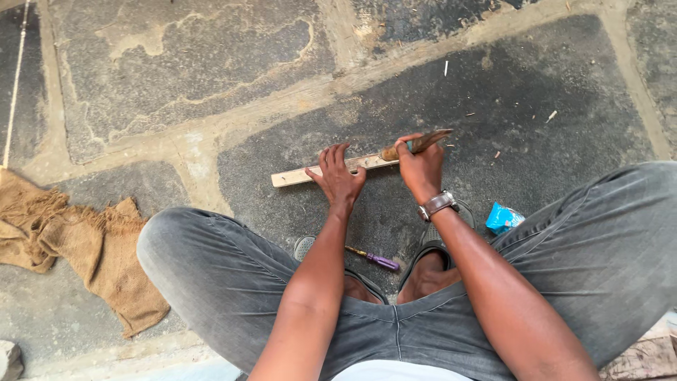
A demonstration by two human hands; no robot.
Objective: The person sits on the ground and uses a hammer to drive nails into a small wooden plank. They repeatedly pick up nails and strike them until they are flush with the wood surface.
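While the left hand pins it, the wooden strip lies pale, flat, narrow.

The one view comes from a camera on the person's head, looking almost straight down past the knees to the stone floor. It sits close, at a squatting person's height, so the forearms and both legs fill the lower half of the frame.
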